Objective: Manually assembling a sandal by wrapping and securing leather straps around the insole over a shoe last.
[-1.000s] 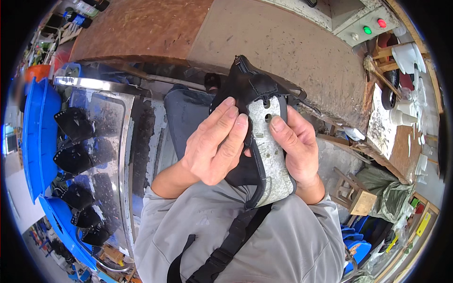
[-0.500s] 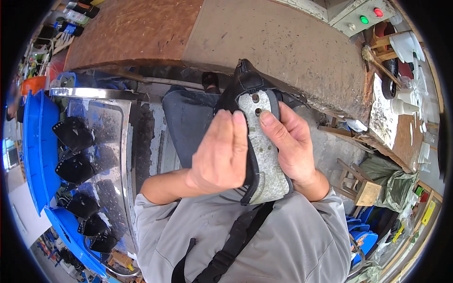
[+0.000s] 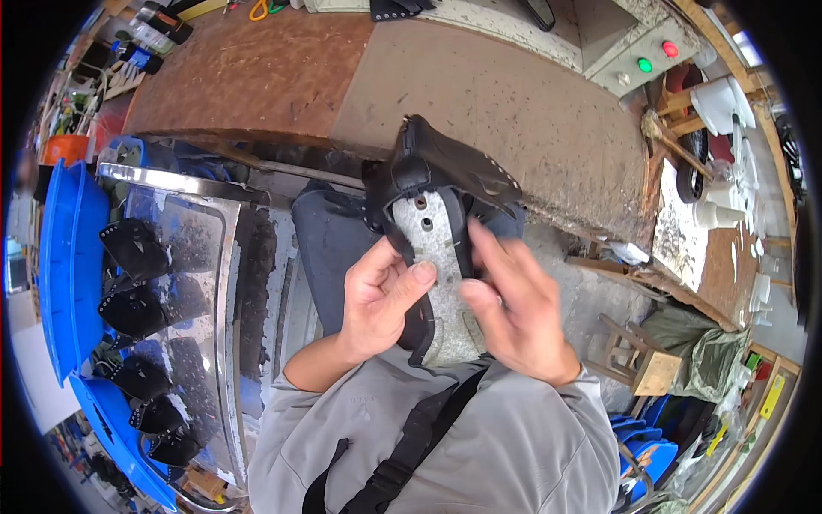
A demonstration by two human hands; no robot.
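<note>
A black leather shoe upper (image 3: 458, 163) sits over a shoe last, sole side up in front of my chest, its heel end pointing away. The speckled grey-white insole board (image 3: 445, 244) faces me and has two holes near the heel. My left hand (image 3: 381, 295) grips the left side, thumb lying on the board and fingers hidden beneath the edge. Beside the right edge is my right hand (image 3: 518, 300), slightly blurred, with its thumb and fingers apart. Nothing shows between those fingers.
A workbench (image 3: 479, 103) spans the far side, with a control box (image 3: 642, 64) at its right. On my left, several black shoe pieces (image 3: 133, 248) lie on a metal-rimmed table (image 3: 184, 295) beside blue bins (image 3: 73, 257). A wooden stool (image 3: 655, 373) stands at right.
My left hand has gone from a pinch above the shoe to gripping its left side. My right hand has let go of the right side and spread its fingers. The shoe appears shifted left.
</note>
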